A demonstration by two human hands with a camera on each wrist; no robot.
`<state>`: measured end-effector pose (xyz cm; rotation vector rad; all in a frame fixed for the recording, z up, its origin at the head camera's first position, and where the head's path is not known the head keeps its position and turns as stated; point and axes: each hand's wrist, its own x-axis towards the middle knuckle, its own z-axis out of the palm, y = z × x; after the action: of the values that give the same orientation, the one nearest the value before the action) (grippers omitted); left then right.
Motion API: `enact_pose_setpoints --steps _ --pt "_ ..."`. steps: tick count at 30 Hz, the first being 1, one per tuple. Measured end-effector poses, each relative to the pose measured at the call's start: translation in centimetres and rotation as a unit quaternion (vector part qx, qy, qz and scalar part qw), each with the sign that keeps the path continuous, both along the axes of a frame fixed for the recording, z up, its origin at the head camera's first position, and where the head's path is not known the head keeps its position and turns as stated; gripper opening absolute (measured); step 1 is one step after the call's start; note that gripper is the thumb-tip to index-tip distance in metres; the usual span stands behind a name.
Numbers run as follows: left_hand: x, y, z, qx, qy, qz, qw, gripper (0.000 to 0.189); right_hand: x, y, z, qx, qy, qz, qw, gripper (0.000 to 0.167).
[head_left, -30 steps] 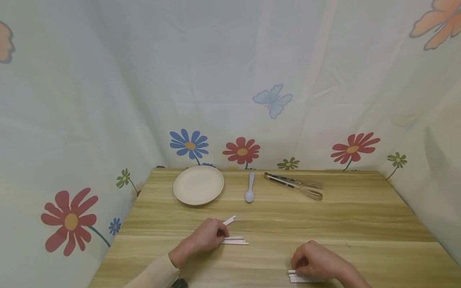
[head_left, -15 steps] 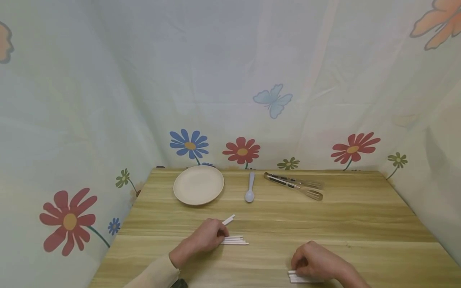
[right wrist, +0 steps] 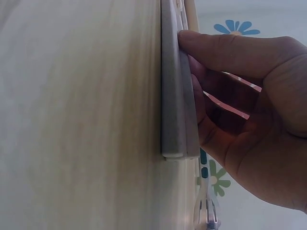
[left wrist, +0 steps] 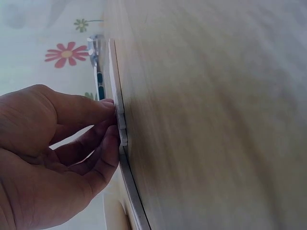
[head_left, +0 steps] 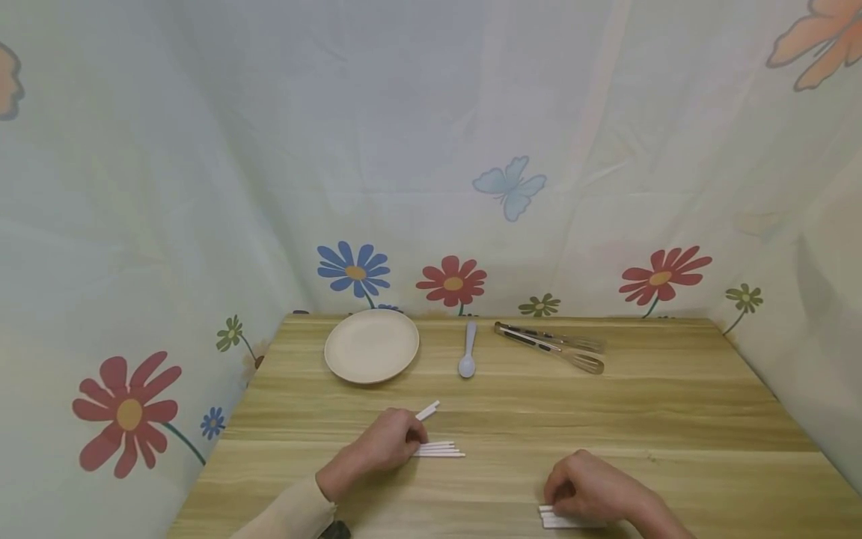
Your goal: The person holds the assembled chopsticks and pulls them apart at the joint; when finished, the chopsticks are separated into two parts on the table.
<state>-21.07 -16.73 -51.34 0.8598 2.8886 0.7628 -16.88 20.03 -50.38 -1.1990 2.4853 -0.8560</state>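
Note:
In the head view, my left hand (head_left: 390, 440) is low over the table, its bent fingertips holding several thin white chopsticks (head_left: 443, 452) that lie side by side. Two more white chopsticks (head_left: 428, 411) slant out beyond the same hand. In the left wrist view, thumb and fingers meet at the sticks (left wrist: 119, 108), close to the wood. Further right, my right hand (head_left: 592, 486) grips a second row of white chopsticks (head_left: 562, 522) near the front edge. Up close in the right wrist view, thumb and fingertips press along their thick, squared ends (right wrist: 173, 110). Both palms hide part of the sticks.
A cream plate (head_left: 372, 346) lies at the back left of the wooden table (head_left: 673, 404). Right of it are a pale lavender spoon (head_left: 467, 366) and metal tongs (head_left: 548, 343). A flower-printed curtain (head_left: 417, 150) hangs around the back and sides.
The chopsticks under my left hand have fanned and shifted slightly. Those under my right hand show a little more spread at their left ends. Both hands stay almost in place.

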Motion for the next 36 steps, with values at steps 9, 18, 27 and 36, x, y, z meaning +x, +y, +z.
enact_pose_setpoints --steps 9,18,27,36 --pt "0.2 -0.3 -0.4 0.030 -0.006 0.010 0.9995 0.013 0.0 0.0 0.1 0.014 -0.026 -0.014 0.9995 0.016" --pt "0.7 -1.0 -0.2 0.079 -0.022 0.045 0.9957 0.012 0.1 0.0 -0.2 0.011 -0.028 -0.011 0.9995 0.015" --pt "0.9 -1.6 -0.1 0.103 -0.009 0.078 0.9916 0.013 -0.1 0.1 0.1 0.017 -0.033 -0.013 0.9992 0.014" --pt "0.8 -2.4 -0.1 0.088 -0.007 0.096 0.9915 0.015 -0.2 0.0 0.1 0.020 -0.044 -0.019 0.9986 0.012"
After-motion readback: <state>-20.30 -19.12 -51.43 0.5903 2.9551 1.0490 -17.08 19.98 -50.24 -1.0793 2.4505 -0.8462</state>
